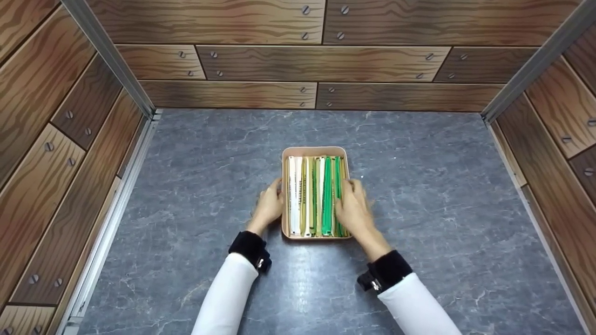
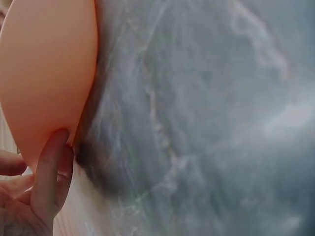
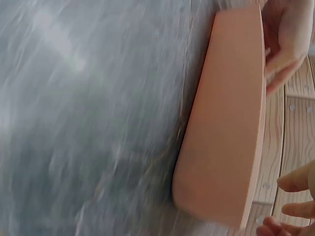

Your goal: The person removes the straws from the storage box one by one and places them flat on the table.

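A peach-coloured, round-cornered box (image 1: 314,150) stands on the grey floor surface. Slim upright packets (image 1: 327,195) in white, yellow-green and green fill it, with small print on several. At its left wall, my left hand (image 1: 270,202) rests; a straight finger (image 2: 47,167) touches the outside of the wall in the left wrist view. My right hand (image 1: 355,209) is over the right rim, its fingertips near the packets. In the right wrist view its loosely bent fingers (image 3: 296,178) are apart from the box wall (image 3: 221,113) and hold nothing.
Wood-patterned panels (image 1: 260,63) with painted screws wall in the back and both sides. Metal rails (image 1: 114,218) run along the left edge and up the corners. The grey marbled surface (image 1: 442,186) lies around the box. Black bands (image 1: 390,270) with cameras circle both wrists.
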### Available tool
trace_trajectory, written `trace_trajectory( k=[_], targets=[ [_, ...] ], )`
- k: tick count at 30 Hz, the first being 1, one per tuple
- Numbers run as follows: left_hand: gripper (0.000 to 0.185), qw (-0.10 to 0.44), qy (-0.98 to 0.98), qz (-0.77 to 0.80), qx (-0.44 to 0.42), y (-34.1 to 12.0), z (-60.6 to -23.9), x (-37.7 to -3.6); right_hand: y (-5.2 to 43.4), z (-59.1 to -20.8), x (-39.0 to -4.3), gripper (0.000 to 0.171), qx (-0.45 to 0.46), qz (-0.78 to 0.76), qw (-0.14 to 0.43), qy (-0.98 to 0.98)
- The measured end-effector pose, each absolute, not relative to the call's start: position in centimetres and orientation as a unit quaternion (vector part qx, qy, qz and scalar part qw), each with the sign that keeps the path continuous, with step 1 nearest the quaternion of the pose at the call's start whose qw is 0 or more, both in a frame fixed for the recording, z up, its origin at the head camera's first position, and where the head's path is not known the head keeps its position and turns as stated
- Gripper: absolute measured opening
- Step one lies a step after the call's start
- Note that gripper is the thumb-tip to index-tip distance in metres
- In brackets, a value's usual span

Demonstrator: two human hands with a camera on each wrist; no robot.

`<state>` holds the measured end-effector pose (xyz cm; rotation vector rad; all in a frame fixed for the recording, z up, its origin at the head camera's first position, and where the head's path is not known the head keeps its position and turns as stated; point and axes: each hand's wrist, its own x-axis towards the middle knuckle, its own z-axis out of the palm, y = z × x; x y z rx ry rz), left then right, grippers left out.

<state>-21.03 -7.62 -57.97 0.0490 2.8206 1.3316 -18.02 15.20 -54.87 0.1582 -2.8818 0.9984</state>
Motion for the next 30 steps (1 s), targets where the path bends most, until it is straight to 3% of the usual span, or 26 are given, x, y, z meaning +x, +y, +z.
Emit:
trace_trajectory(
  k=[9,13,22,30],
  targets=[
    [0.05,0.006,0.898,0.44,0.002,-7.5,-58.3,-20.9,13.0,-55.3,-18.1,0.057,0.067,0.263,-0.063,-0.96],
    [0.05,-0.009,0.891,0.455,-0.003,-7.6,-58.5,-20.9,12.7,-55.7,-18.2,0.056,0.065,0.207,-0.055,-0.975],
    [0.053,0.028,0.88,0.473,-0.018,-7.8,-58.6,-20.5,12.0,-56.6,-18.1,0.05,0.079,0.147,-0.053,-0.985],
    [0.053,0.019,0.88,0.473,-0.014,-8.0,-58.4,-21.1,11.6,-56.6,-18.8,0.04,0.088,0.131,-0.064,-0.985]
  ],
)
